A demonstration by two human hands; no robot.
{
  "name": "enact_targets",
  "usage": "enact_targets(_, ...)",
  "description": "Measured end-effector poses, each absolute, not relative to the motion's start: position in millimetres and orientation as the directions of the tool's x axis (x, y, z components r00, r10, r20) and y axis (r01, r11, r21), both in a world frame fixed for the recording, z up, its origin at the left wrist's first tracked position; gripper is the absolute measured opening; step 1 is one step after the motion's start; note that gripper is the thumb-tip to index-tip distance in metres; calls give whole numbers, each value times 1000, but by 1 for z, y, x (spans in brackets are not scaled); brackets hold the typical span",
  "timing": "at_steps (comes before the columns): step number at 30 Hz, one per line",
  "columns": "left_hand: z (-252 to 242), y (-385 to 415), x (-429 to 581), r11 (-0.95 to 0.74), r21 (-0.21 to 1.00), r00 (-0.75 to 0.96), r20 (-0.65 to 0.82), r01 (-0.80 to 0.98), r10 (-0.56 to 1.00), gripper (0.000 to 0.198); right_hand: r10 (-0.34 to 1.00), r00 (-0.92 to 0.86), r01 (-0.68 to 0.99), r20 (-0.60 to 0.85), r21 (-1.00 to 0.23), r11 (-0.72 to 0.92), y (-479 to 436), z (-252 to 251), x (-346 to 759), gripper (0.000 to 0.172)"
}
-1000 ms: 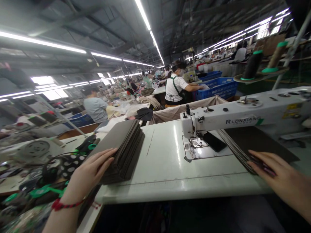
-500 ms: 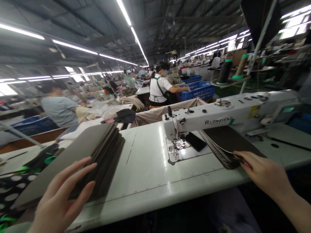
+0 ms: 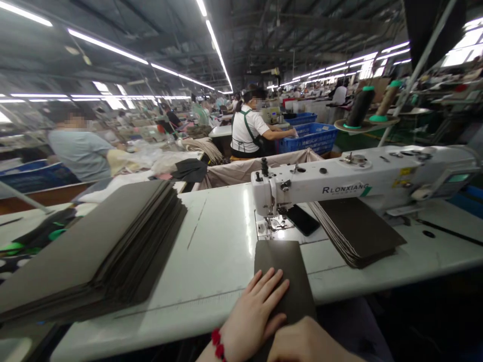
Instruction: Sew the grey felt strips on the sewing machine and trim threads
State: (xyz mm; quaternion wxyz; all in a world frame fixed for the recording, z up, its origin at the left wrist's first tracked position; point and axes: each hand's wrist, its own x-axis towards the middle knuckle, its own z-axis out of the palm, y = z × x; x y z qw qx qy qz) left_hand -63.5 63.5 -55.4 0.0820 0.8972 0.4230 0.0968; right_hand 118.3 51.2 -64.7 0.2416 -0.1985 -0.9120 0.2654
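Panel: one dark panel (image 3: 292,259) is laid on the table (image 3: 215,246) in front of the sewing machine (image 3: 313,183); its near end is covered by the hands.
Long axis: directed roughly away from the person, toward the machine head (image 3: 262,193).
Far edge: positioned just short of the machine head, ahead of the fingertips.
Left hand (image 3: 260,306): laid flat on the panel's left part, fingers extended and slightly spread, nothing clamped; placed nearer to the far edge.
Right hand (image 3: 307,342): curled at the panel's near end; whether the panel is pinched cannot be told.
Phone (image 3: 304,220): set beyond the panel, beside the machine head.
Right stack (image 3: 362,226): placed to the panel's right, partly beneath the machine arm.
Left stack (image 3: 94,226): placed well apart, to the panel's left.
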Motion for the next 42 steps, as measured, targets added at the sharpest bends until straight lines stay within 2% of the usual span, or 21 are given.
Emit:
enact_targets(2, -58, 51, -77, -605, 228, 605, 80, 762, 792, 59, 634, -726, 349, 264, -654, 671, 78, -53, 125, 24)
enact_targets(4, -56, 41, -88, -574, 223, 574, 72, 788, 816, 52, 768, -607, 495, 206, -658, 567, 112, -45, 125, 24)
enact_targets(7, -55, 35, -94, -538, 223, 536, 78, 813, 841, 43, 796, -581, 653, 170, -486, 580, 161, -45, 115, 47)
enact_targets(10, -58, 38, -95, -528, 199, 523, 82, 825, 848, 46, 785, -609, 726, 110, -320, 609, 189, -52, 109, 54)
enact_targets(14, -59, 54, -104, -484, 149, 473, 102, 862, 875, 56, 781, -609, 727, 139, -294, 620, 194, -61, 121, 51)
enact_targets(23, -57, 124, -116, -375, 141, 360, 120, 916, 925, 49, 796, -578, 736, 177, -309, 603, 190, -71, 132, 56)
enact_targets(31, -63, 124, -114, -268, 107, 248, 169, 957, 954, 47, 792, -592, 748, 148, -265, 609, 192, -77, 133, 55)
enact_targets(42, -67, 147, -106, -249, 169, 217, 185, 954, 958, 49, 787, -602, 747, 135, -252, 615, 192, -74, 130, 58)
